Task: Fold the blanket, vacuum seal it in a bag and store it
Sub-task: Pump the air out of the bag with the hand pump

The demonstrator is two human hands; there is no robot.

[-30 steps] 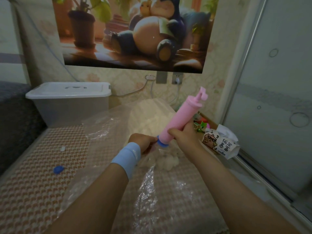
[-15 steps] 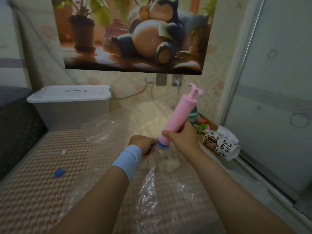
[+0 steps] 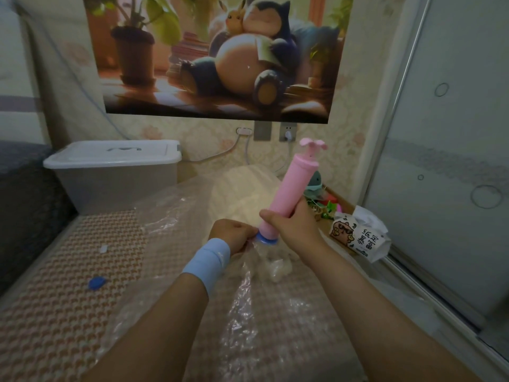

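Note:
A clear plastic vacuum bag (image 3: pixel 170 216) lies across the patterned bed, with a cream blanket (image 3: pixel 242 191) inside it at the far end. My right hand (image 3: pixel 292 230) grips the lower barrel of a pink hand pump (image 3: pixel 292 188), which stands tilted on the bag's blue valve (image 3: pixel 265 239). My left hand (image 3: pixel 231 234), with a light blue wristband, pinches the bag plastic right beside the valve. The pump's plunger handle sits down at the top of the barrel.
A lidded white storage box (image 3: pixel 113 172) stands at the far left by the wall. A blue valve cap (image 3: pixel 97 282) and a small white scrap (image 3: pixel 103 248) lie on the bed cover. A tissue pack (image 3: pixel 360 235) and small toys (image 3: pixel 319 194) sit right, beside a glass door (image 3: pixel 446 161).
The pump has swung more upright on the valve. Both hands stay where they were at the valve.

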